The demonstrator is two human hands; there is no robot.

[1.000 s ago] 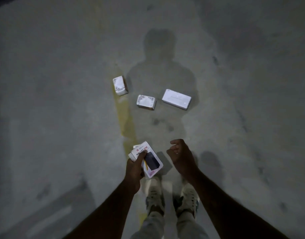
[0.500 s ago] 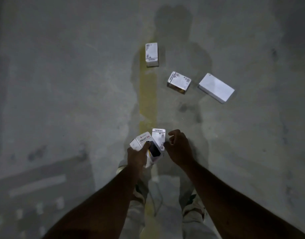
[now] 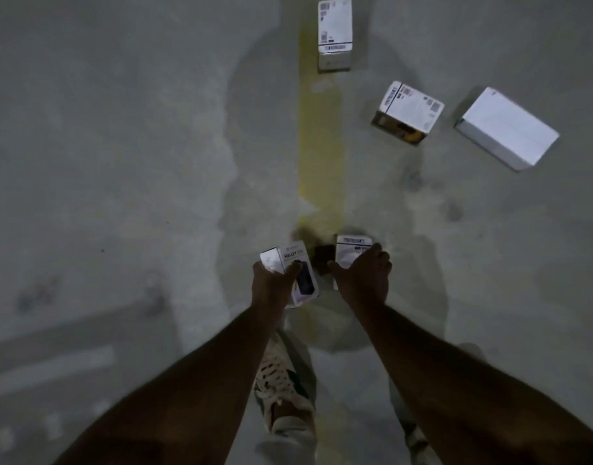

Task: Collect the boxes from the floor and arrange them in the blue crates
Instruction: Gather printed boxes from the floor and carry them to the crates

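Note:
My left hand [image 3: 271,283] grips a white "HALLEY" box [image 3: 296,260] with a dark picture on it, and a second white box [image 3: 270,260] is stacked behind it. My right hand [image 3: 362,280] wraps its fingers over another small white labelled box [image 3: 350,250] just to the right. Three white boxes lie on the floor ahead: a labelled one [image 3: 335,28] on the yellow line, a tilted labelled one [image 3: 410,107], and a larger plain one [image 3: 506,129] at the far right. No blue crate is in view.
The floor is dim grey concrete with a worn yellow stripe [image 3: 320,146] running straight ahead. My left shoe [image 3: 278,380] and trouser legs show below my arms. Pale painted marks [image 3: 50,364] lie at the lower left.
I have moved closer to the three floor boxes, which now sit higher and larger in view. My right hand has gone from a loose fist to gripping a white box beside the left hand's stack.

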